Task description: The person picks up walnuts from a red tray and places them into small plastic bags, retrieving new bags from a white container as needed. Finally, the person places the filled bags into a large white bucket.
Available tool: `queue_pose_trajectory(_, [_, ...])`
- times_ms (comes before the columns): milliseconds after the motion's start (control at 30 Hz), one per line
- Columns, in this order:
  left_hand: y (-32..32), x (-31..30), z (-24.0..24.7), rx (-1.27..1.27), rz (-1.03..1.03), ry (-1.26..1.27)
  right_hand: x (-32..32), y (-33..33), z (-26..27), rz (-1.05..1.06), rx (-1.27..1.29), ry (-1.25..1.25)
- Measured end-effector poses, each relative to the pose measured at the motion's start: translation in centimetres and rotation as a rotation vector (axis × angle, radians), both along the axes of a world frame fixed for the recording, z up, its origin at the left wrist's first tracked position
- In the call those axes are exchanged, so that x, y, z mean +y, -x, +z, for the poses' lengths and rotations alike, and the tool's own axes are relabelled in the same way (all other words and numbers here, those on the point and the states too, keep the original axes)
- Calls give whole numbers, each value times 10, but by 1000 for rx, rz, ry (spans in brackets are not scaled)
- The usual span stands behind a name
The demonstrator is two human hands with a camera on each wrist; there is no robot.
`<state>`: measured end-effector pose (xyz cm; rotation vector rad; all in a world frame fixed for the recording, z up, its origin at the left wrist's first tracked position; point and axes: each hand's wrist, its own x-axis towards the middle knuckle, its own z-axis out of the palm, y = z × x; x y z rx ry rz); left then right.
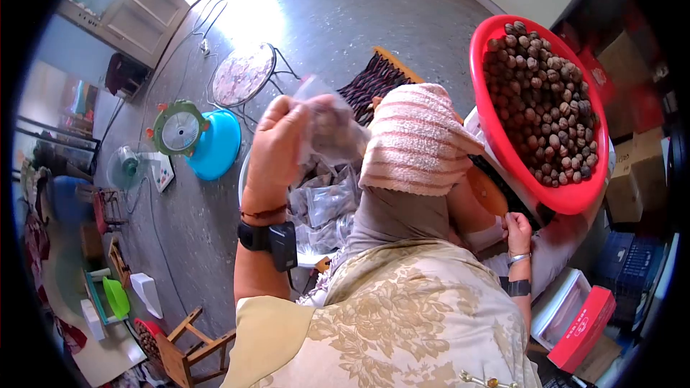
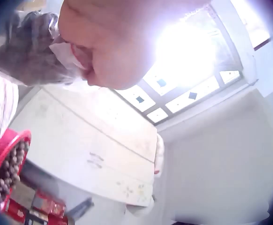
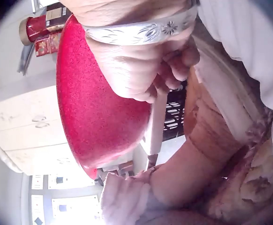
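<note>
My left hand (image 1: pixel 280 133) is raised and grips a clear plastic bag of walnuts (image 1: pixel 334 129); in the left wrist view the bag (image 2: pixel 26 51) hangs from the fingers, blurred. Below it, several filled clear bags (image 1: pixel 323 205) lie in a pale container, partly hidden by the arm. Low at the right, my right hand (image 1: pixel 517 233) is beside the lap. In the right wrist view its fingers (image 3: pixel 167 77) are loosely curled with nothing showing in them, in front of the red basin's side (image 3: pixel 99 103).
A red basin (image 1: pixel 474 65) full of walnuts stands at the right. A pink striped towel (image 1: pixel 413 136) lies draped in front of the torso. A round stool (image 1: pixel 244 75), a blue stool (image 1: pixel 219 151) and a wooden chair (image 1: pixel 190 348) stand at the left; a red box (image 1: pixel 582 327) is low right.
</note>
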<state>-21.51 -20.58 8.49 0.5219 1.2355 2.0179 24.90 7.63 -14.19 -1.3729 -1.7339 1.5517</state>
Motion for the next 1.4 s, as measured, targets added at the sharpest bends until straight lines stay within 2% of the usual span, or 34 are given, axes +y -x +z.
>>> queue_pose_trajectory(33, [7, -9, -7, -3, 12, -3, -1, 0, 2, -13, -43, 13])
queue_pose_trajectory(100, [17, -26, -22, -5, 248, 31, -2, 0, 3, -20, -85, 11])
queue_pose_trajectory(133, [25, -35, -39, -10, 259, 28, -2, -2, -1, -9, -90, 7])
queue_pose_trajectory(200, [38, -50, -81, -75, 473, 182, 0, -5, -5, 0, -123, 4])
queue_pose_trajectory(267, [40, -64, -116, -59, 528, 242, -2, -2, -3, 4, -162, -23])
queue_pose_trajectory(400, [33, -87, -171, -122, 489, 466, -3, -2, -4, 11, -244, -14])
queue_pose_trajectory(467, [26, -91, -181, -234, 385, 560, -2, -3, -4, -5, -294, 17])
queue_pose_trajectory(600, [24, -93, -224, -234, 235, 667, -5, -1, -2, 21, -330, -1])
queue_pose_trajectory(667, [22, -87, -225, -240, 160, 671, 1, -10, -16, 38, -347, -25])
queue_pose_trajectory(733, [19, -72, -196, -190, 29, 821, 0, -12, -23, 36, -336, -52])
queue_pose_trajectory(800, [23, -65, -217, -207, 9, 756, 0, -13, -25, 34, -326, -78])
queue_pose_trajectory(867, [32, -55, -234, -92, -177, 783, 0, -14, -25, 49, -354, -103])
queue_pose_trajectory(900, [36, -50, -240, -123, -245, 825, -1, -12, -23, 48, -357, -104])
queue_pose_trajectory(933, [40, -44, -263, -126, -248, 822, -3, -9, -19, 33, -361, -67])
queue_pose_trajectory(1000, [46, -30, -312, 186, -327, 676, -4, -8, -15, 14, -369, -31])
queue_pose_trajectory(1033, [43, -13, -295, -79, -295, 800, -2, -9, -17, 33, -418, -37])
queue_pose_trajectory(1067, [39, -5, -308, -82, -300, 798, 0, -11, -19, 51, -469, -41])
queue_pose_trajectory(1133, [34, 8, -349, 245, -252, 929, 9, -25, -38, 57, -485, -68])
queue_pose_trajectory(1200, [27, 14, -362, 258, -220, 962, 11, -29, -42, 63, -498, -94])
queue_pose_trajectory(1267, [19, 15, -377, 548, 117, 969, 8, -25, -36, 35, -513, -56])
queue_pose_trajectory(1333, [12, 9, -364, 518, 122, 968, 11, -31, -43, 55, -519, -72])
queue_pose_trajectory(1400, [1, 1, -356, 658, 187, 1085, 11, -32, -45, 78, -522, -91])
